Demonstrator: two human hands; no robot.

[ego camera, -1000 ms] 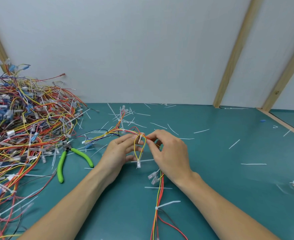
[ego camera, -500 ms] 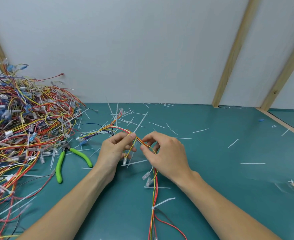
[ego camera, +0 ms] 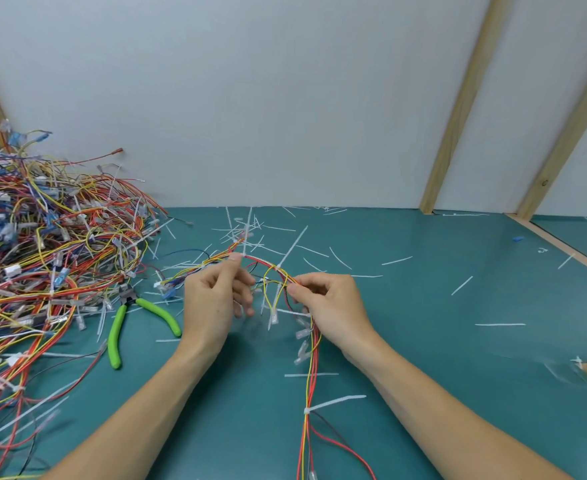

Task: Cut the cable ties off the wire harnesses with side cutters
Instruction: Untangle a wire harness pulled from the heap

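Both hands, left (ego camera: 215, 299) and right (ego camera: 326, 303), pinch the harness (ego camera: 311, 358) mid-table, each grip on wires. Spread the strands, expose the next tie (ego camera: 333, 402), then fetch the cutters (ego camera: 129, 320) lying left.

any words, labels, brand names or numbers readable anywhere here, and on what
None can be read.
side cutters: no brand or marking shows on the green handles.
wire harness held in the hands: no printed label visible.
pile of harnesses: white and blue connectors, any print too small to read.
wall panels: blank.
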